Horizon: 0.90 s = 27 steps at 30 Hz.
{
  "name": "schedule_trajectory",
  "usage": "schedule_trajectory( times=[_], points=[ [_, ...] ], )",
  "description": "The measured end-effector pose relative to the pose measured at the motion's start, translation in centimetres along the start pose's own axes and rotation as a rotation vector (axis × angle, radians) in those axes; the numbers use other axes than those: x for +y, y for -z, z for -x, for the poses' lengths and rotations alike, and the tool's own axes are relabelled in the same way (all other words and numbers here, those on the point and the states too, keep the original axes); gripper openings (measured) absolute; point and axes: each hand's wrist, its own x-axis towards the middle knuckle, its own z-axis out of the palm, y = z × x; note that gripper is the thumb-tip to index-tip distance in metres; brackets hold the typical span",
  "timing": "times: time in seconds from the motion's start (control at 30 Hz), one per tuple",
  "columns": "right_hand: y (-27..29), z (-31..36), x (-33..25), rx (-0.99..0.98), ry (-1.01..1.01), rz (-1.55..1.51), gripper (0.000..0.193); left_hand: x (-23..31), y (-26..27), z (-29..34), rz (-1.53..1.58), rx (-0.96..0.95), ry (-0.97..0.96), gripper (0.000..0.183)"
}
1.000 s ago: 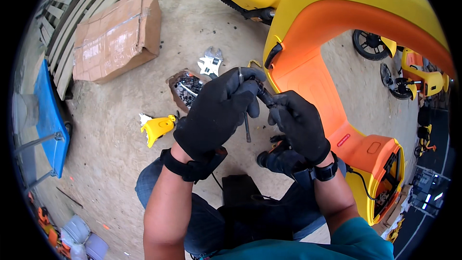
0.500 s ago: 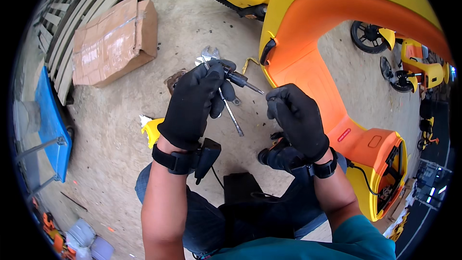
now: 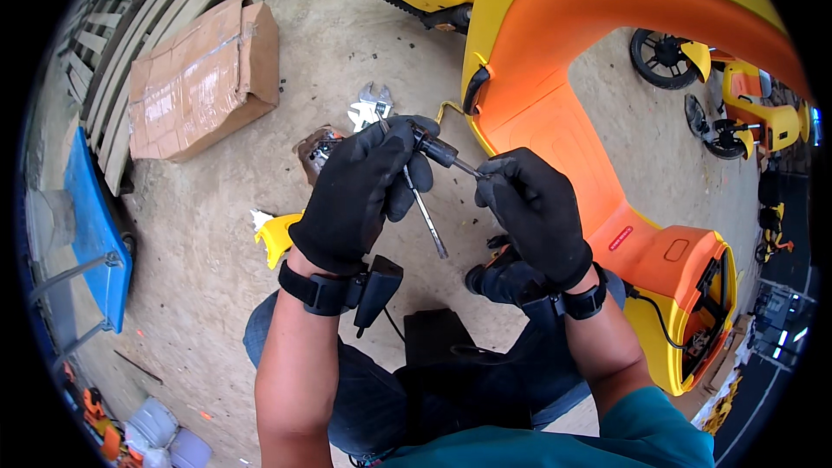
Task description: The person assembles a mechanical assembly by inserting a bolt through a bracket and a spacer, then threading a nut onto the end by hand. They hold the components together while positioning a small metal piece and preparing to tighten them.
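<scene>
My gloved left hand grips a screwdriver with a short black handle, its metal shaft pointing right. A thin silver rod also passes through the same hand, slanting down to the right; whether it joins the screwdriver I cannot tell. At the screwdriver's tip, my gloved right hand has thumb and fingers pinched together. Whatever small thing it holds there is too hidden to name. Just beyond the left hand, an adjustable wrench lies on the floor.
An orange and yellow scooter body stands close on my right. On the concrete floor lie a yellow plastic piece and a small brown container of parts. A taped cardboard box and a blue cart are at left.
The screwdriver's tip has come to the right hand's fingertips, where a small gap showed before. The left hand has shifted slightly right and down, uncovering more of the wrench and the parts container.
</scene>
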Motion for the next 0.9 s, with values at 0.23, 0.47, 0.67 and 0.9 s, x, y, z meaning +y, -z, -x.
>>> schedule_trajectory(
  times=[0.23, 0.47, 0.67, 0.9],
  points=[
    [-0.3, -0.5, -1.1, -0.045, -0.239, -0.268, 0.017, 0.6, -1.1, 0.1, -0.082, -0.045, 0.051, 0.031],
    [0.0, -0.6, -0.3, -0.069, -0.143, 0.036, 0.02, -0.6, -1.6, -0.1, -0.045, -0.189, 0.039, 0.03],
    [0.4, -0.6, 0.0, -0.058, -0.083, 0.015, 0.021, -0.5, -2.0, -0.2, -0.035, -0.15, 0.107, 0.027],
    [0.8, -0.4, -0.7, -0.123, -0.055, 0.032, 0.025, -1.0, -2.7, -0.3, -0.125, -0.051, 0.114, 0.024]
  ],
)
